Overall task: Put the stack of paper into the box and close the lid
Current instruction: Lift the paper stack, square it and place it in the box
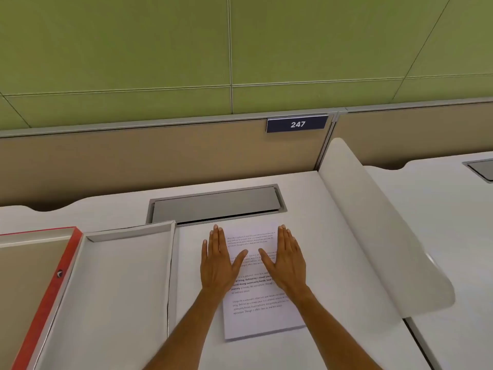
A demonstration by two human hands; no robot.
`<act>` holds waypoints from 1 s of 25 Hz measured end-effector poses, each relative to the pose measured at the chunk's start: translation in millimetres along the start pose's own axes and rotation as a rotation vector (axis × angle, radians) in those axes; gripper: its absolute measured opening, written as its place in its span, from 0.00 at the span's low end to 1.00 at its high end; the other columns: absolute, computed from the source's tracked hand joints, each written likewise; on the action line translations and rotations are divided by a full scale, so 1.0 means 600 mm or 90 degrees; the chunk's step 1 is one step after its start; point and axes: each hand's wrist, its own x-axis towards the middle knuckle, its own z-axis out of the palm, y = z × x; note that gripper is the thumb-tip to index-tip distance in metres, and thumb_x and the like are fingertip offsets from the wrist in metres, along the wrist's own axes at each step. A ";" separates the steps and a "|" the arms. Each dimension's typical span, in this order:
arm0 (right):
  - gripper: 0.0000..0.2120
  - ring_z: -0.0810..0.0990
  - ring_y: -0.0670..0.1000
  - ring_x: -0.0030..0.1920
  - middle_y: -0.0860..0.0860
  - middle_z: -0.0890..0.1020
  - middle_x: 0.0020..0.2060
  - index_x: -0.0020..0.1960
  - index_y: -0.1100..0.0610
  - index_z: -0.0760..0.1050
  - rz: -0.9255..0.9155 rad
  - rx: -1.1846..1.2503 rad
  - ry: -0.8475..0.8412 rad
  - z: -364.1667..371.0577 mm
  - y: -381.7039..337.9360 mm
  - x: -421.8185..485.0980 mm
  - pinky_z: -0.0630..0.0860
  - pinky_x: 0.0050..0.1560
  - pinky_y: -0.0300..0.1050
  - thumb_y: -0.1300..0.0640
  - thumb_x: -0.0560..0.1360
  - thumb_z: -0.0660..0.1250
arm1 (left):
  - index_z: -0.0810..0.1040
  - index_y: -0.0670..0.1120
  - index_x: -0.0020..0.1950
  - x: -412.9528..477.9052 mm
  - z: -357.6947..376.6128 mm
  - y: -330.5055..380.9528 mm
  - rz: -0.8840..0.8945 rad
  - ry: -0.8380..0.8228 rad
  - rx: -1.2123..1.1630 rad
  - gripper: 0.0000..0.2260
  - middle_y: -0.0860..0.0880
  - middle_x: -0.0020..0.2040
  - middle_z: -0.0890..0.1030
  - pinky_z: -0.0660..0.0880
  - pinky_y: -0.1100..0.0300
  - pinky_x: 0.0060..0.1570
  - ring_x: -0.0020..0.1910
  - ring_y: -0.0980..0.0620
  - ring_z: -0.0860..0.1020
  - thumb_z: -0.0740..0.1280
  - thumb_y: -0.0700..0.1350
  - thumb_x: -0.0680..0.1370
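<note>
A stack of white paper (pixel 262 313) with printed text lies flat on the white desk, in the middle of the view. My left hand (pixel 218 263) lies flat over the stack's left edge, fingers straight and together, thumb spread. My right hand (pixel 286 259) lies flat on its upper right part in the same pose. Neither hand grips anything. To the left stands the open white box (pixel 112 287), empty inside. Its lid (pixel 40 289), with a red outer edge, lies opened further left, inside facing up.
A grey cable hatch (pixel 216 204) is set into the desk just behind the paper. A white curved divider (pixel 373 222) rises on the right, with another desk beyond it. A beige partition with a "247" sign (pixel 297 124) stands behind.
</note>
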 end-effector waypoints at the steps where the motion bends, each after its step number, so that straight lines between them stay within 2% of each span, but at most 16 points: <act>1: 0.42 0.53 0.52 0.79 0.50 0.52 0.79 0.79 0.54 0.45 0.010 0.003 -0.009 0.003 0.001 -0.005 0.46 0.74 0.44 0.31 0.75 0.51 | 0.47 0.49 0.80 -0.005 0.004 -0.002 -0.003 -0.007 -0.008 0.43 0.49 0.82 0.51 0.46 0.49 0.77 0.80 0.45 0.54 0.51 0.72 0.73; 10: 0.42 0.50 0.51 0.79 0.49 0.49 0.79 0.79 0.54 0.41 0.079 0.019 -0.087 0.028 0.023 -0.035 0.48 0.74 0.43 0.32 0.75 0.51 | 0.44 0.46 0.80 -0.033 0.032 -0.016 -0.036 -0.038 0.000 0.46 0.47 0.82 0.51 0.44 0.53 0.77 0.80 0.47 0.53 0.44 0.75 0.71; 14: 0.45 0.48 0.52 0.79 0.50 0.45 0.79 0.79 0.54 0.38 0.126 0.132 -0.129 0.023 0.020 -0.030 0.51 0.76 0.47 0.34 0.75 0.58 | 0.47 0.45 0.80 -0.034 0.035 -0.015 -0.043 -0.027 0.014 0.45 0.45 0.81 0.53 0.45 0.51 0.77 0.80 0.45 0.55 0.45 0.74 0.72; 16: 0.49 0.51 0.55 0.79 0.54 0.49 0.79 0.79 0.57 0.41 0.197 0.203 -0.135 0.010 0.018 -0.022 0.53 0.76 0.50 0.37 0.73 0.66 | 0.51 0.43 0.80 -0.034 0.033 -0.012 -0.052 -0.014 0.031 0.45 0.44 0.80 0.56 0.45 0.49 0.77 0.79 0.43 0.57 0.48 0.73 0.73; 18: 0.48 0.61 0.59 0.74 0.59 0.60 0.75 0.76 0.61 0.52 0.259 0.162 -0.106 -0.002 0.016 -0.013 0.62 0.72 0.53 0.39 0.69 0.72 | 0.55 0.41 0.79 -0.035 0.030 -0.003 -0.078 -0.006 0.067 0.45 0.41 0.79 0.60 0.44 0.48 0.76 0.78 0.41 0.60 0.53 0.72 0.73; 20: 0.44 0.68 0.60 0.67 0.60 0.68 0.66 0.69 0.63 0.62 0.322 0.092 -0.094 -0.014 0.010 -0.007 0.69 0.64 0.56 0.39 0.66 0.75 | 0.60 0.39 0.76 -0.035 0.018 0.019 -0.157 -0.019 0.072 0.45 0.39 0.76 0.65 0.52 0.46 0.76 0.75 0.40 0.64 0.61 0.70 0.71; 22: 0.41 0.69 0.61 0.64 0.61 0.70 0.62 0.65 0.65 0.65 0.399 0.112 -0.114 -0.020 0.004 0.000 0.72 0.60 0.59 0.40 0.64 0.77 | 0.63 0.39 0.72 -0.026 -0.001 0.043 -0.300 -0.080 0.046 0.44 0.39 0.71 0.68 0.64 0.44 0.68 0.70 0.40 0.68 0.68 0.68 0.68; 25: 0.37 0.71 0.62 0.63 0.61 0.73 0.61 0.61 0.64 0.70 0.476 0.180 -0.144 -0.018 0.000 0.011 0.72 0.59 0.60 0.44 0.62 0.80 | 0.62 0.39 0.68 -0.009 -0.017 0.067 -0.476 -0.156 -0.060 0.43 0.39 0.68 0.68 0.69 0.42 0.63 0.68 0.40 0.68 0.76 0.61 0.65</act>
